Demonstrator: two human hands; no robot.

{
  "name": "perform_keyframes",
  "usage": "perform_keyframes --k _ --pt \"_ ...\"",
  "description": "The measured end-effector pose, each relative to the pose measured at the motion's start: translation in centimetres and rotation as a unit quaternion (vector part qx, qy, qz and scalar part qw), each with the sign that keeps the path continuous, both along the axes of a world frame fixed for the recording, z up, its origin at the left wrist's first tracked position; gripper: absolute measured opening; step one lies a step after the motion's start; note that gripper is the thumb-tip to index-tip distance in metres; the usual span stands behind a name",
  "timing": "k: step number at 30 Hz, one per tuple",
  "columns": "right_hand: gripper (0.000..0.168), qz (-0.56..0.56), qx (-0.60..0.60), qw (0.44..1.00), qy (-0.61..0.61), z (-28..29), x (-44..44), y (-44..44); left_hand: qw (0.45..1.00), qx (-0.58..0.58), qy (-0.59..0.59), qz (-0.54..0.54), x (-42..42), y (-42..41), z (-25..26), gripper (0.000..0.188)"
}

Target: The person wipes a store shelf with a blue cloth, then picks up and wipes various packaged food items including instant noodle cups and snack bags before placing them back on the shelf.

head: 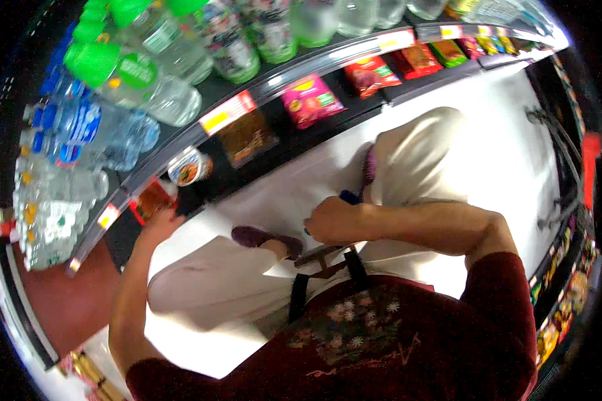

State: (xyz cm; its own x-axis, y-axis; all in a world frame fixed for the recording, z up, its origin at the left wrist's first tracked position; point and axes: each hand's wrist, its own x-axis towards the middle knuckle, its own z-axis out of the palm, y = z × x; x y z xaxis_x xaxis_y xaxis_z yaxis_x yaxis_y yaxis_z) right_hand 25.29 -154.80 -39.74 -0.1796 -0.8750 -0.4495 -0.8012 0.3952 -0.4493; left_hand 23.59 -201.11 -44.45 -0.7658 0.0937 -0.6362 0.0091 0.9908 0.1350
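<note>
My left hand (163,225) reaches to the lower shelf at the left, its fingers against a red-edged snack packet (152,199); whether they grip it is hard to tell. Just beside that packet stands a white instant-food cup (189,166). My right hand (331,220) is closed around a dark blue object (350,197) in front of my body, mostly hidden by the fingers. Farther along the same shelf lie a brown packet (247,138), a pink snack bag (311,101) and a red snack bag (371,75).
Plastic water bottles (168,97), several with green caps, crowd the upper shelf. Price tags line the curved shelf edge (276,82). A shopping cart or similar frame with a red handle (590,170) is at the right, near another shelf of packets (564,321).
</note>
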Motion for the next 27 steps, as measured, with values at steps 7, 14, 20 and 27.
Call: perform_keyframes --k 7,14,20,27 --pt "0.017 -0.027 0.078 0.997 -0.009 -2.5 -0.4 0.2 0.835 -0.2 0.501 0.11 3.7 -13.5 -5.5 0.055" --pt "0.02 -0.007 0.078 0.997 0.027 -2.5 -1.1 -0.3 0.737 0.398 0.317 0.445 4.9 -23.9 -17.1 0.077" --pt "0.018 -0.127 0.088 0.988 -0.017 -5.0 -0.4 1.3 0.708 0.219 0.244 0.625 0.0 -17.5 -17.6 0.074" --pt "0.021 -0.032 0.016 0.998 0.05 -5.5 -1.4 -0.6 0.637 0.307 0.307 0.636 6.6 -23.0 -15.2 0.065"
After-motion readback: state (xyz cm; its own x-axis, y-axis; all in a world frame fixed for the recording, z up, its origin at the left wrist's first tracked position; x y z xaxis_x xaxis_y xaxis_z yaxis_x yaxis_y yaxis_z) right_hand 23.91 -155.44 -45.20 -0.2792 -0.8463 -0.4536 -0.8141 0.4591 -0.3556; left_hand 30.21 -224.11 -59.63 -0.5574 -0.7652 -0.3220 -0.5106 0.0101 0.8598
